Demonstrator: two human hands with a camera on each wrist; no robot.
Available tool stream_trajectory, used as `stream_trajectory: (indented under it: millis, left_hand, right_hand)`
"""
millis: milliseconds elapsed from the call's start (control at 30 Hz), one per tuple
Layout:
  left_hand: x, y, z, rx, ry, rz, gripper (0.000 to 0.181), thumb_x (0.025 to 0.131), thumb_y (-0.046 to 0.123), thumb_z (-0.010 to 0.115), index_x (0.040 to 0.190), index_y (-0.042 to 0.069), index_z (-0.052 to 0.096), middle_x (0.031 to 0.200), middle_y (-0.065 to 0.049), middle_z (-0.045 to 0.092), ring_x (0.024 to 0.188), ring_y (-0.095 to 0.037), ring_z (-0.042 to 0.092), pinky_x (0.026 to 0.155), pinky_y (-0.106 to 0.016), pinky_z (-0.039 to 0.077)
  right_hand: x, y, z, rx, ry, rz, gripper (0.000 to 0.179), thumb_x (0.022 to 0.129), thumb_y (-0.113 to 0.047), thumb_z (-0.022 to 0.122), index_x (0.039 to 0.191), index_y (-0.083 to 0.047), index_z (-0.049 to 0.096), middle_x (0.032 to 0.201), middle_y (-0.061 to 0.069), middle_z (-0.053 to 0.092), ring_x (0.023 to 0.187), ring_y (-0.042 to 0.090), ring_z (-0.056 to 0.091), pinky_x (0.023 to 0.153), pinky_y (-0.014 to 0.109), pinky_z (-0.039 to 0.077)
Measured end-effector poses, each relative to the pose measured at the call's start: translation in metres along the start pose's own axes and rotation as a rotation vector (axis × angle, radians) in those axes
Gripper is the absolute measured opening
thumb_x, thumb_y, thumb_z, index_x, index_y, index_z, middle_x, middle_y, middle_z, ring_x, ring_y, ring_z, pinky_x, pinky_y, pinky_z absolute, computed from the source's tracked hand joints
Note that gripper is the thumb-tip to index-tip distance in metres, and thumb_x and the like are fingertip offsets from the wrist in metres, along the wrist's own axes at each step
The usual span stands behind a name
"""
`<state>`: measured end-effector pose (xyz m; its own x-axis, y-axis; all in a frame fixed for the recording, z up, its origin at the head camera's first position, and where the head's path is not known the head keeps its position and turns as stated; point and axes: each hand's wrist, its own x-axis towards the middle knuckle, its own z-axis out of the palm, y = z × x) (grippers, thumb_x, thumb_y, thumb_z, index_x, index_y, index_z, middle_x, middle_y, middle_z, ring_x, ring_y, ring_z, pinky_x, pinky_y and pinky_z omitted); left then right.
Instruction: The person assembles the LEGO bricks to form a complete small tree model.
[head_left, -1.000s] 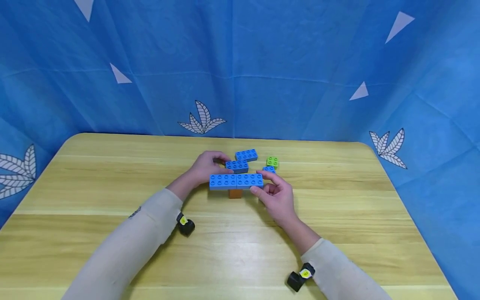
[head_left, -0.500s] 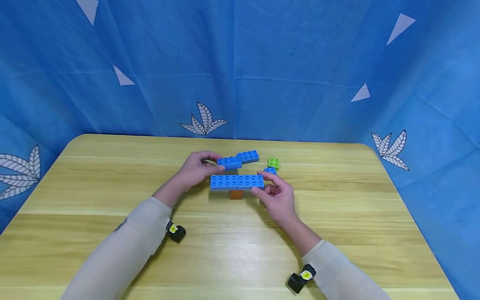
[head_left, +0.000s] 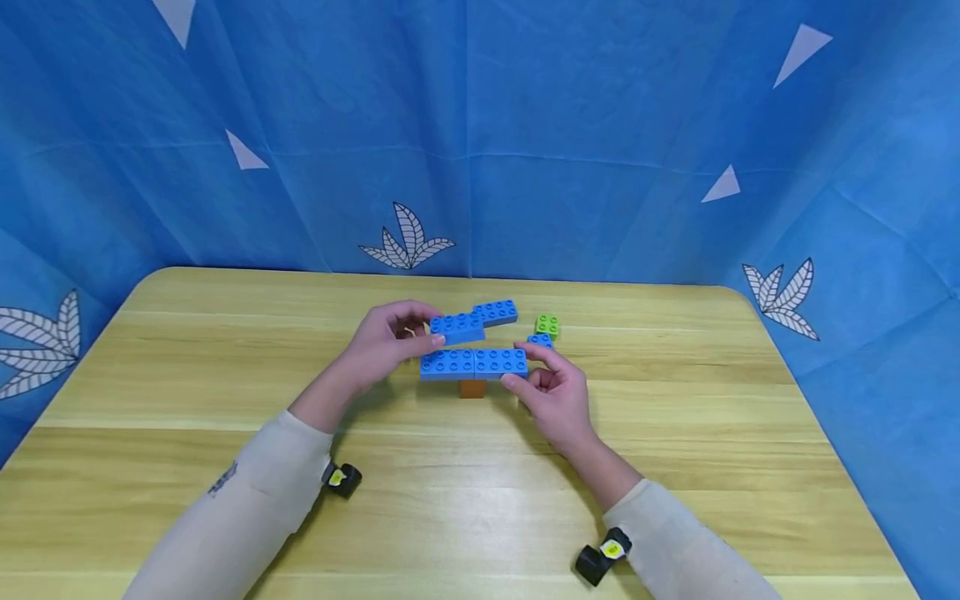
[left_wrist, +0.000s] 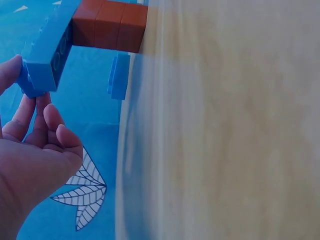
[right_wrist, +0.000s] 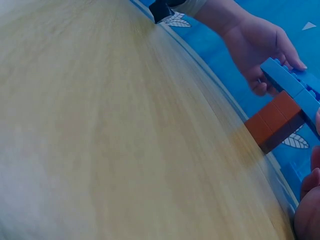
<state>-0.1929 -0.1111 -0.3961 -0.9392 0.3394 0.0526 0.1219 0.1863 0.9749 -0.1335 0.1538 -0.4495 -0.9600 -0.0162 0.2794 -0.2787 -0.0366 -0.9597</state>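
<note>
plainly, left hand (head_left: 380,346) pinches a studded blue brick (head_left: 459,330), right hand (head_left: 558,402) a blue bar (head_left: 495,364).

On the table (head_left: 450,517) stands a stack (head_left: 472,389) bearing a row of bricks (head_left: 474,364), behind whose left part is the held brick (head_left: 457,328), and farther back lies a loose brick (head_left: 498,312), with two small bricks (head_left: 544,334) to its right.

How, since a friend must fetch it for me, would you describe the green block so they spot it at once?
On the wooden table, look past the right hand toward the blue curtain. The small green block sits there, just behind a blue block. No other block in view is green.
</note>
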Motion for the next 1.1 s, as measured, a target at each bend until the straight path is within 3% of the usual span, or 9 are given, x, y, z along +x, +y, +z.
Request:
stream_trajectory:
  millis: [133, 267, 800, 1100]
  left_hand:
    - [-0.006, 0.006, 0.002, 0.040, -0.009, 0.027, 0.028, 0.089, 0.020, 0.079, 0.113, 0.009, 0.071, 0.099, -0.012, 0.061, 0.092, -0.029, 0.052, 0.069, -0.033, 0.043]
    - [-0.010, 0.011, 0.003, 0.079, -0.026, 0.054, 0.027, 0.088, 0.019, 0.079, 0.111, 0.008, 0.071, 0.100, -0.011, 0.061, 0.095, -0.029, 0.050, 0.076, -0.038, 0.041]
    - [-0.015, 0.010, 0.005, 0.132, -0.080, 0.144, 0.029, 0.086, 0.008, 0.079, 0.114, 0.006, 0.071, 0.104, -0.006, 0.065, 0.094, -0.028, 0.052, 0.078, -0.041, 0.043]
    - [-0.015, 0.013, 0.013, 0.221, -0.079, 0.187, 0.033, 0.088, 0.018, 0.079, 0.119, 0.007, 0.072, 0.108, -0.001, 0.065, 0.094, -0.025, 0.052, 0.079, -0.044, 0.044]
  right_hand:
    - [0.000, 0.000, 0.000, -0.004, -0.006, 0.000, 0.043, 0.084, 0.007, 0.076, 0.125, 0.006, 0.064, 0.068, 0.020, 0.053, 0.054, 0.014, 0.047, 0.045, 0.020, 0.037]
    - [0.001, -0.007, 0.002, -0.009, -0.013, 0.013, 0.043, 0.084, 0.011, 0.074, 0.126, 0.011, 0.061, 0.069, 0.024, 0.052, 0.054, 0.013, 0.047, 0.046, 0.020, 0.037]
    - [0.001, 0.001, 0.000, 0.008, -0.004, -0.011, 0.042, 0.084, 0.009, 0.076, 0.124, 0.008, 0.063, 0.071, 0.019, 0.056, 0.054, 0.013, 0.047, 0.044, 0.021, 0.038]
    - [0.001, 0.003, -0.001, 0.000, -0.005, -0.004, 0.041, 0.084, 0.006, 0.076, 0.124, 0.006, 0.064, 0.071, 0.021, 0.055, 0.053, 0.014, 0.047, 0.043, 0.021, 0.037]
